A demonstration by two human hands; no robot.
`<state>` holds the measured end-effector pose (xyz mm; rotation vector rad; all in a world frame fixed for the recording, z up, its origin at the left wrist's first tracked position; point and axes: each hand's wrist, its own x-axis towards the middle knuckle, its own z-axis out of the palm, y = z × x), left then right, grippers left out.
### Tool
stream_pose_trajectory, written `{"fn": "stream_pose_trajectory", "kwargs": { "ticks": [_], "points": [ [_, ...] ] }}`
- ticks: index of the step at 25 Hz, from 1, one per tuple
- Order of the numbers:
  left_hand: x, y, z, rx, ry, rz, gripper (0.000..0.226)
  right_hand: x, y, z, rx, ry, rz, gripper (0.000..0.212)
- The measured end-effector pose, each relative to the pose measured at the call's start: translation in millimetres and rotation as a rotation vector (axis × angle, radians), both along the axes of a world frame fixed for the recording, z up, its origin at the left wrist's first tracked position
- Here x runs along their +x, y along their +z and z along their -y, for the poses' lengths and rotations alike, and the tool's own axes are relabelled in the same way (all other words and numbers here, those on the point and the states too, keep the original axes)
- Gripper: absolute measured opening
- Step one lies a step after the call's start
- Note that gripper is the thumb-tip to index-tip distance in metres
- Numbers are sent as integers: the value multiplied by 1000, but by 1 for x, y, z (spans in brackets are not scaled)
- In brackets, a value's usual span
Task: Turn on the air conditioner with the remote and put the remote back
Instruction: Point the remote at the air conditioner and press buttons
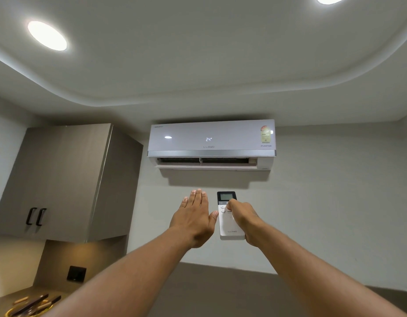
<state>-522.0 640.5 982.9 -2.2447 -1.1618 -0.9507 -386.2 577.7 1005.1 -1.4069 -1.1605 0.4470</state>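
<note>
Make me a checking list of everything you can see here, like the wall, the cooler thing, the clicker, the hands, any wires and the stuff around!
Surface: plain wall under the unit; nothing on it.
Job's things: air conditioner mounted high, display reads 24, bottom flap open. Remote held upright below it, screen on top.
Clutter: utensils in a yellow bowl, bottom left corner.
Grippers: right hand grips the remote, thumb on its buttons. Left hand is open and flat beside the remote, holding nothing.
Cables: nothing seen.
Surroundings: wall cabinet with two black handles, black switch plate, two lit ceiling lights.
</note>
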Motion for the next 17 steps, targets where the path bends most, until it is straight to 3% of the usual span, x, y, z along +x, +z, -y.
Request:
{"fn": "stream_pose_trajectory", "kwargs": {
  "ticks": [17],
  "points": [
    [6, -2, 6, -12, -3, -7, 70, 6, -1, 6, -11, -3, -16, 14]
  ]
}}
